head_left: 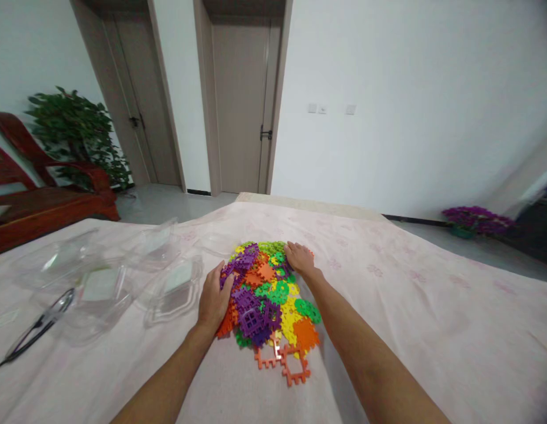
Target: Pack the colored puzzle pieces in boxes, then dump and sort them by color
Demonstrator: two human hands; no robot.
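At centre frame, I have my left grip and right grip open, cupped against opposite sides of the plastic pieces, seemingly keeping the heap together.

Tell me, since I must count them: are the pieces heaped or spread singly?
Heaped: between the left hand and right hand, the pieces overlap, many partly covering others.

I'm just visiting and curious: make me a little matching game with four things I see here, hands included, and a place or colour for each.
1. Left hand
2. Right hand
3. Boxes
4. Flowers

A. Purple
B. At the far right edge of the pile
C. Clear, see-through
D. At the pile's left side

Pairs: 1-D, 2-B, 3-C, 4-A
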